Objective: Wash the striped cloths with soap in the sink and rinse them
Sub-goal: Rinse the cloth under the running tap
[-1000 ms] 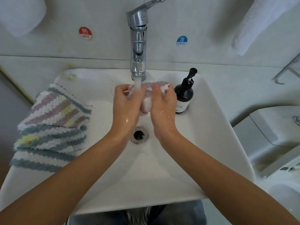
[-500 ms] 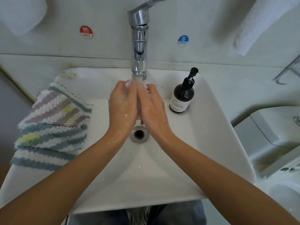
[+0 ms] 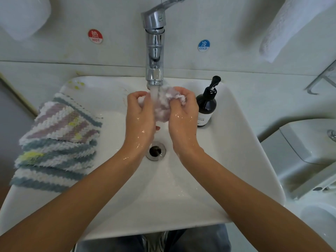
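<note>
A bunched, wet pink-and-white striped cloth [image 3: 164,104] sits under the running water from the chrome tap [image 3: 154,51]. My left hand [image 3: 140,119] grips its left side and my right hand [image 3: 183,117] grips its right side, fingers curled into the fabric. Both hands are wet and hover over the white sink [image 3: 181,193], above the drain [image 3: 155,151]. A stack of folded striped cloths [image 3: 58,142] in pink, blue-grey and yellow lies on the sink's left rim. A dark soap pump bottle [image 3: 206,106] stands just right of my right hand.
Hot and cold stickers [image 3: 95,36] mark the wall on both sides of the tap. White towels [image 3: 291,26] hang at the upper right and upper left. A toilet [image 3: 309,142] stands to the right of the sink.
My hands, pressed together over the cloth half a second ago, have spread apart. The bunched cloth shows between them again under the water stream.
</note>
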A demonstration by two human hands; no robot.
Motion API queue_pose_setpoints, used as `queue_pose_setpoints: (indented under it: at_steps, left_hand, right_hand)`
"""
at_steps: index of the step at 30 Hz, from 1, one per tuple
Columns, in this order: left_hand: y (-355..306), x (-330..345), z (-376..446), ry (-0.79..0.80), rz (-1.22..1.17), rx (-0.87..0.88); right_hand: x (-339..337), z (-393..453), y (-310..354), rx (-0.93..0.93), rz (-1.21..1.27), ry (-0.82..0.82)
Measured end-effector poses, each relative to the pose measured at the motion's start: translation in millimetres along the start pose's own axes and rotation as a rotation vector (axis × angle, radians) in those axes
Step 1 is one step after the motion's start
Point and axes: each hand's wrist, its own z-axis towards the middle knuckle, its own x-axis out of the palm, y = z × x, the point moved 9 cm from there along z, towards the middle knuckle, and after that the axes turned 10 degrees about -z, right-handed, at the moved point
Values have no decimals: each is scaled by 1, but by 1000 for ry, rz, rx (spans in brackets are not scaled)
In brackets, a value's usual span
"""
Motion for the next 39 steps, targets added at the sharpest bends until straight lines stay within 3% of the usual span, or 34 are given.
queue_pose_setpoints:
  at_steps: [7, 13, 20, 28, 32, 39]
  left_hand:
    - [3, 5, -4, 2, 50, -7]
    - [-2, -2, -6, -51, 102, 115]
    - [12, -8, 1, -107, 115, -8]
    - [12, -12, 7, -109, 34, -50]
    - [12, -5, 3, -54, 2, -92]
    - [15, -5, -1, 2, 8, -87]
  right_hand:
    - [20, -6, -7, 49, -69, 177]
    - [28, -12, -10, -13, -218, 177]
    - [34, -10, -7, -26, -380, 224]
    - [17, 10, 4, 103, -492, 380]
    - [5, 32, 50, -28, -624, 364]
    - [-8, 60, 157, -436, -863, 164]
